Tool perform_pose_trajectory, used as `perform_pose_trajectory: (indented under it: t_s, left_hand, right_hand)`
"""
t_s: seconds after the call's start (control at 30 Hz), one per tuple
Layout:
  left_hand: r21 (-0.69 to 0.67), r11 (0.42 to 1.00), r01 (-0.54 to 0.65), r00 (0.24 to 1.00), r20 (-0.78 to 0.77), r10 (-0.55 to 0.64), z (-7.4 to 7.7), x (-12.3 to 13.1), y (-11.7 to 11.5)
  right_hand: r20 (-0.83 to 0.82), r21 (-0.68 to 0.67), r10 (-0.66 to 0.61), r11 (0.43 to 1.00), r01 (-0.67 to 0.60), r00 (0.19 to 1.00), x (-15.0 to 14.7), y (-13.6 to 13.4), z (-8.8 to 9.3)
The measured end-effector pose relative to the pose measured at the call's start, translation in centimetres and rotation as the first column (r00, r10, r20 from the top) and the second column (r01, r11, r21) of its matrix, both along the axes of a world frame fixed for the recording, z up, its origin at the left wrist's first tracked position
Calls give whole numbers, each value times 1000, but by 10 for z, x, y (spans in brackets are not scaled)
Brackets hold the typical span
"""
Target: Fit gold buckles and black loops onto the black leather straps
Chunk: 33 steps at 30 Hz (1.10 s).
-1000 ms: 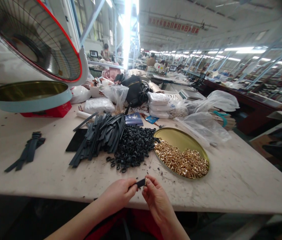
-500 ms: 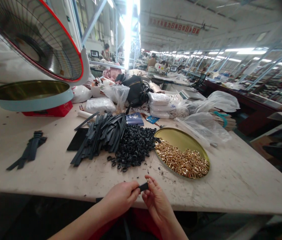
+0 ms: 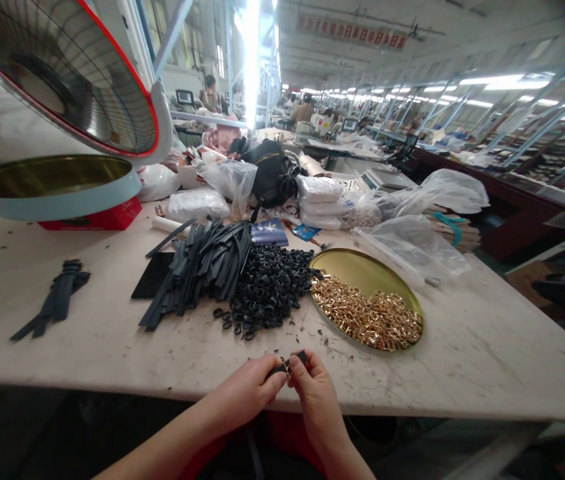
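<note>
At the table's front edge my left hand (image 3: 248,388) is closed on a short black strap (image 3: 301,357). A small gold buckle (image 3: 285,366) sits around the strap between my two hands. My right hand (image 3: 318,393) pinches the strap near its end, thumb by the buckle; the end sticks up past the fingers. Just beyond my hands lie a pile of small black loops (image 3: 275,283) and a heap of black straps (image 3: 202,267). To the right a round gold tray (image 3: 352,263) holds many gold buckles (image 3: 369,313).
A few black straps (image 3: 57,297) lie apart at the left. A fan (image 3: 62,73) leans over a pale blue round tin (image 3: 52,200) on a red base (image 3: 92,217). Plastic bags (image 3: 412,243) and a black bag (image 3: 269,173) fill the back. People work far off.
The strap end now extends through the gold buckle and out past my right fingers. My hands have come closer together, and the view has shifted slightly.
</note>
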<state>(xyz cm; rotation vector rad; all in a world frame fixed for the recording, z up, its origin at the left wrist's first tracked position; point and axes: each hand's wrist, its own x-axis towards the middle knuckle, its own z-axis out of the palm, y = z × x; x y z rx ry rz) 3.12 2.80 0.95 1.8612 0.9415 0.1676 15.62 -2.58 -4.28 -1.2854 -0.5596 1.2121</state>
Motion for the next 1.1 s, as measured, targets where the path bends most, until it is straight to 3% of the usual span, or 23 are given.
perform_pose_trajectory:
  t_s: [0.1,0.3,0.57,0.77,1.0,1.1]
  left_hand:
    - [-62,998,-33,998,58,37,-1,0,-2]
    - [-280,959,-39,990,119,75,2,-5,-8]
    - [-300,952,-57,985,141,103,4,-9,-13]
    - [-338,938,-69,978,163,130,4,-10,-13]
    - [-440,893,-92,969,168,182,-3,-7,-6]
    - [-438,893,-107,969,154,192,-9,-5,-4]
  right_hand:
    - [44,7,80,997,-80,996,-5,-4,4]
    - [61,27,94,995,-96,994,-5,-13,11]
    - [-57,32,1,999,1,998,-13,-19,9]
    - [53,16,68,997,-69,996,-17,-21,11]
    - [15,-7,96,995,-96,995,-11,-14,4]
    - [158,-5,89,996,-89,983,-11,-14,6]
